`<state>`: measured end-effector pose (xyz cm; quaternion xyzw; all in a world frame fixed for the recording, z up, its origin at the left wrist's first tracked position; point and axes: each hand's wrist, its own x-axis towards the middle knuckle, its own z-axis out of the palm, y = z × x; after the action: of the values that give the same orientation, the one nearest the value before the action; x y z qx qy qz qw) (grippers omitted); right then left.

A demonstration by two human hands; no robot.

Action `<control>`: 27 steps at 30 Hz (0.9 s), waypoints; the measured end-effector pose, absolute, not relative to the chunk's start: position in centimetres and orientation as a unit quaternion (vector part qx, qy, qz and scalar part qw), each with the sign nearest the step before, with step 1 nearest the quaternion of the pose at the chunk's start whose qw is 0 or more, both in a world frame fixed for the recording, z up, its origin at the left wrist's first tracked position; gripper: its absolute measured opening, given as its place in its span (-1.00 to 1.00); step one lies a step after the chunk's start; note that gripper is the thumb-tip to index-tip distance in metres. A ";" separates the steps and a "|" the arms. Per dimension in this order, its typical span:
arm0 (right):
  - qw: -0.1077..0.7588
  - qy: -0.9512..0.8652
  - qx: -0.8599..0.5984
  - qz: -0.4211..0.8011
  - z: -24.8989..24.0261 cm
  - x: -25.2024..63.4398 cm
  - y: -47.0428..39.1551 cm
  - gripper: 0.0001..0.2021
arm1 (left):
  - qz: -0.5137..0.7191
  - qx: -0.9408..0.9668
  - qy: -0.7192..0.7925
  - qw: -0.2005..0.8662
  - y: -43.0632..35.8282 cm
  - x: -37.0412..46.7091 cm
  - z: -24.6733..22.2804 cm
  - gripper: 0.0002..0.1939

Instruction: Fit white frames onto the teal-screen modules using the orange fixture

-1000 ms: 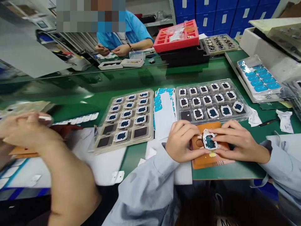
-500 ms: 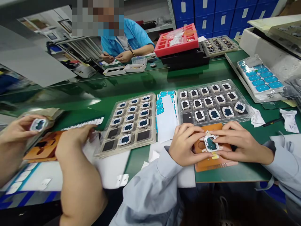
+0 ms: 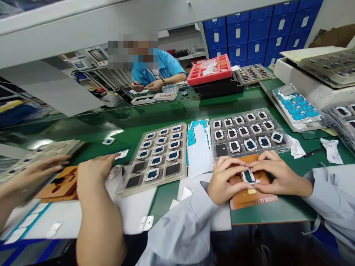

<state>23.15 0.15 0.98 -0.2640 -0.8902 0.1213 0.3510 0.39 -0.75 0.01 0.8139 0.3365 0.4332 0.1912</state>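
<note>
My left hand (image 3: 226,180) and my right hand (image 3: 279,174) grip a small white watch-case-like frame (image 3: 248,176) with a dark inside, one from each side. It is tilted, and my fingertips hide part of its edges. Beneath it lies an orange jig plate (image 3: 238,202) with a small yellow patch (image 3: 251,191) near the frame. Just beyond my hands stands a clear tray (image 3: 285,147) holding rows of similar white frames. Left of that tray are a white sheet (image 3: 199,151) and strips of blue stickers (image 3: 191,136).
At left, a co-worker's bare arm (image 3: 100,207) and hand (image 3: 52,166) reach about a second orange jig (image 3: 59,184). Another filled tray (image 3: 155,173) stands between us. Crumpled papers (image 3: 296,147), a black pen (image 3: 313,152) and bagged blue stickers (image 3: 298,107) lie right. A person in blue sits opposite.
My hands have tipped the frame so it shows narrower. The co-worker's frame has left their left hand, and one now lies on the green table. The view has tilted up.
</note>
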 end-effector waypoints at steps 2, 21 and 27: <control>0.356 -0.887 -0.265 0.130 1.0 23.0 0.2 -0.80 | 0.440 0.806 0.350 0.183 -0.9 0.7 -0.1 -0.46; 0.358 -0.670 -0.296 0.579 0.1 23.4 1.0 -0.45 | 0.344 0.865 0.340 0.132 -0.8 0.0 -0.7 -0.16; 0.358 -0.597 -0.304 0.650 0.5 23.6 1.2 -0.46 | 0.378 0.864 0.321 0.083 -0.7 -0.1 -0.3 -0.24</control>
<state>23.58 1.16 0.50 -0.3040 -0.5972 0.6500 0.3584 -0.05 -0.72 -0.26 0.8642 0.3211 0.3784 0.0833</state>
